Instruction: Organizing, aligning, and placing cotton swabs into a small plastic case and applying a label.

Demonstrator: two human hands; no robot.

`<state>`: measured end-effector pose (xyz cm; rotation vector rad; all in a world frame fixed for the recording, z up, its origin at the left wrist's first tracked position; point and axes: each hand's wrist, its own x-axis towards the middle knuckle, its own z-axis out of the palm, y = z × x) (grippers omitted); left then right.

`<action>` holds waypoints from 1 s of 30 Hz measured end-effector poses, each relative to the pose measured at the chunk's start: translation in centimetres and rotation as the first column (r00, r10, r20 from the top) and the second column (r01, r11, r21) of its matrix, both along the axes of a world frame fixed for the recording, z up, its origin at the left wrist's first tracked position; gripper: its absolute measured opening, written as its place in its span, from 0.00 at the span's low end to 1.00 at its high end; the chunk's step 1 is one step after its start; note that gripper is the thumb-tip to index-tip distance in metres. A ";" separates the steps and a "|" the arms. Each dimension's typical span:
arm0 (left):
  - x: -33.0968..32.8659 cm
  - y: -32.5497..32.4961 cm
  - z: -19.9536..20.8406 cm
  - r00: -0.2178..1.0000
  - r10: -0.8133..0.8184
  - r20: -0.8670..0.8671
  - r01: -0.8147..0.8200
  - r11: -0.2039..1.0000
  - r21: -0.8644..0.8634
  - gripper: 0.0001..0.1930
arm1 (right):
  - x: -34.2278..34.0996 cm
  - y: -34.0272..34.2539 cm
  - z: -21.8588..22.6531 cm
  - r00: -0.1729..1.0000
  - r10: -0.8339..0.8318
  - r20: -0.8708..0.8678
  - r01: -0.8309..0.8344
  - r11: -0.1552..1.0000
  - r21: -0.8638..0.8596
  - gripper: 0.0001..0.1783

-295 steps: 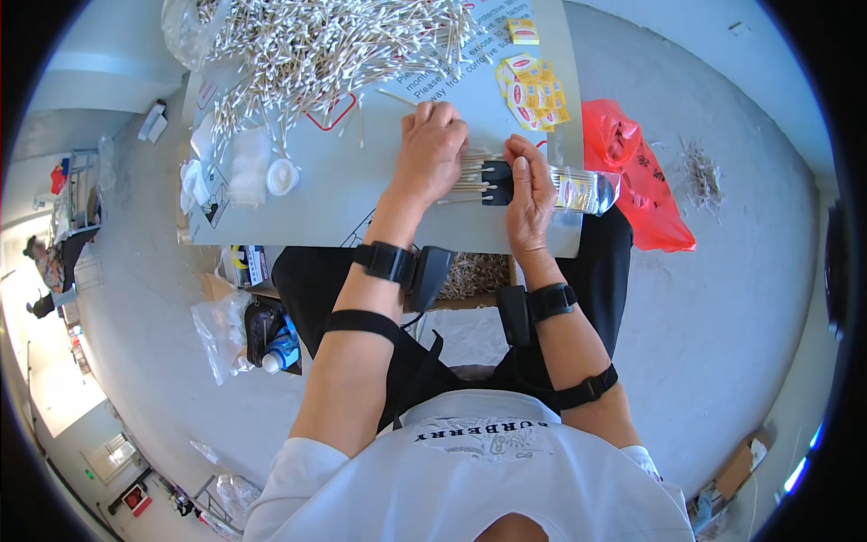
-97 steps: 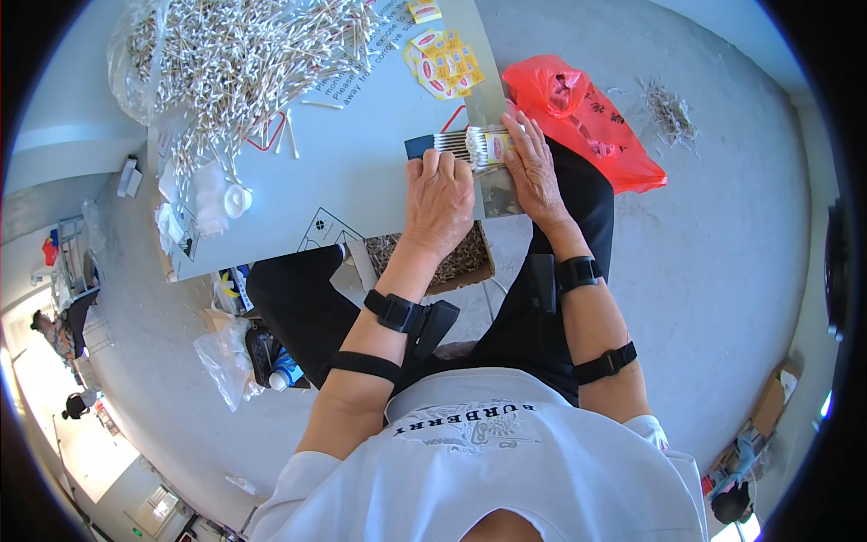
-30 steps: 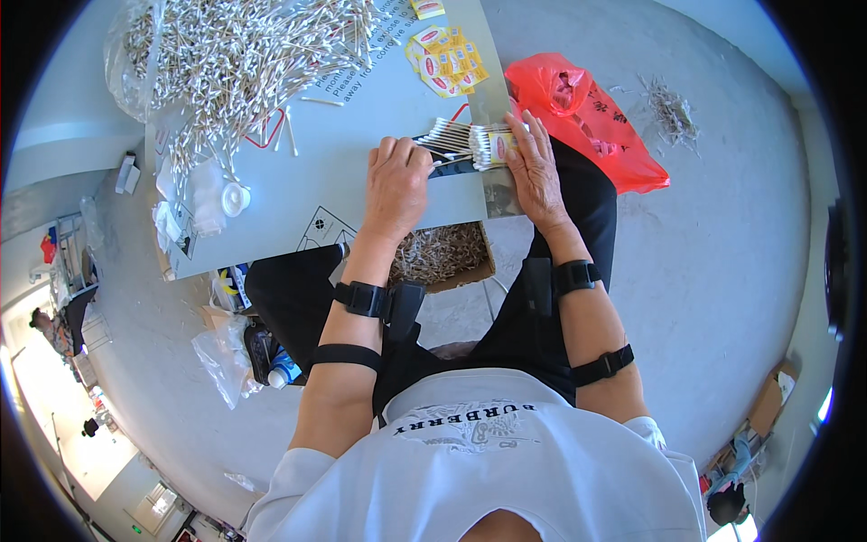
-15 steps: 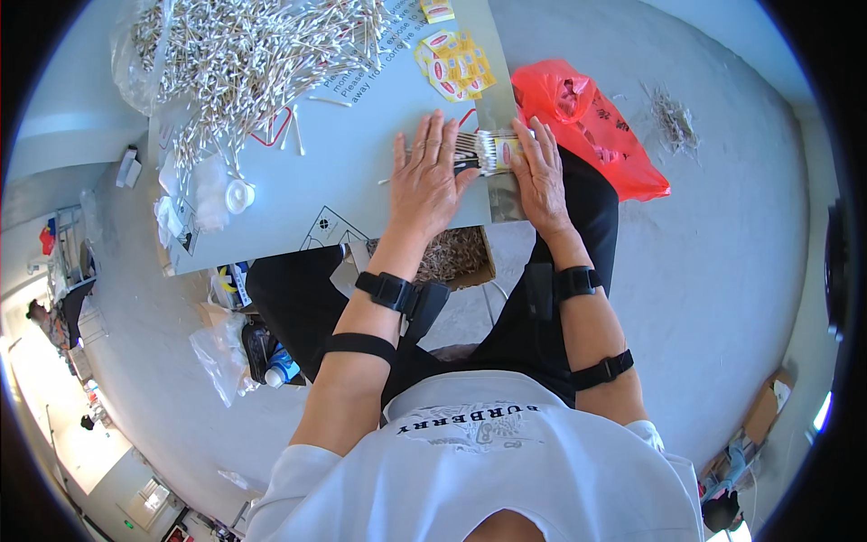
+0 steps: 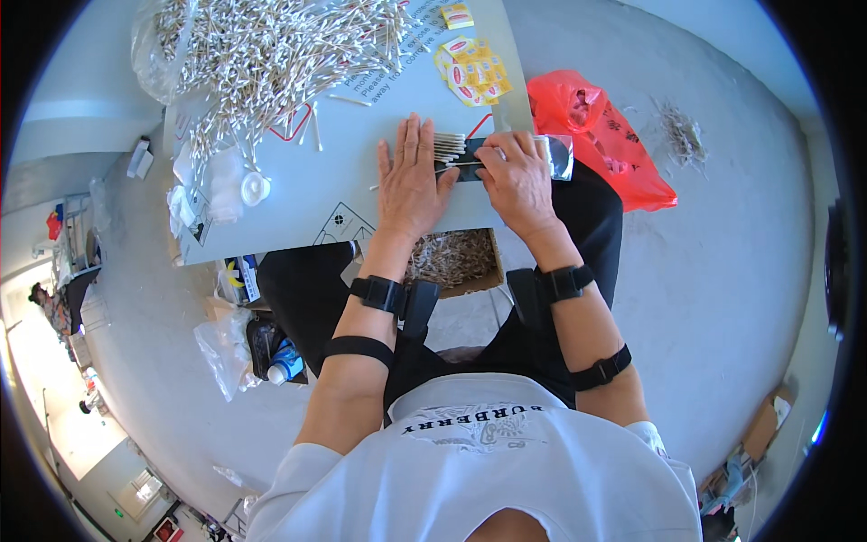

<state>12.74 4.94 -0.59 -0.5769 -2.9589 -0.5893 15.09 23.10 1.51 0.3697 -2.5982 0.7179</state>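
My left hand [image 5: 411,181] lies flat on the table with its fingers stretched out, its thumb beside a small row of cotton swabs [image 5: 449,147]. Those swabs rest on a dark strip [image 5: 471,154] between my two hands. Curled fingers of my right hand [image 5: 519,181] press together over the right part of this strip; what they grip is hidden beneath them. A clear plastic sleeve [image 5: 562,159] sticks out past the right hand, beyond the table edge. Yellow-and-white printed cards [image 5: 474,70] lie spread just beyond the hands.
A large heap of loose cotton swabs [image 5: 280,54] covers the far left of the table [image 5: 307,185]. Nearer stand white cotton rolls [image 5: 226,185] and a round white roll [image 5: 256,188]. A red plastic bag [image 5: 601,135] hangs at the right; an open box of swabs [image 5: 456,260] sits below.
My right hand has gone from lying flat to curled, moving slightly left over the strip. The yellow card beside it is now out of sight, and the clear sleeve shows. My left hand stays flat.
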 end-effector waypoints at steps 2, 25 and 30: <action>0.1 -0.7 0.1 1.000 0.007 -0.001 -0.007 0.995 0.098 0.38 | -0.5 -0.5 -0.7 0.993 -0.011 0.114 0.005 0.998 0.057 0.11; 2.3 -2.2 0.1 0.963 0.063 -0.262 -0.006 0.977 0.213 0.08 | -2.2 -5.7 -1.6 0.987 0.149 0.052 -0.149 0.989 -0.017 0.09; 2.1 -2.3 -0.3 0.985 0.121 -0.124 -0.051 0.888 0.458 0.19 | -1.7 -5.0 -1.8 0.998 0.034 0.054 -0.009 0.915 -0.403 0.10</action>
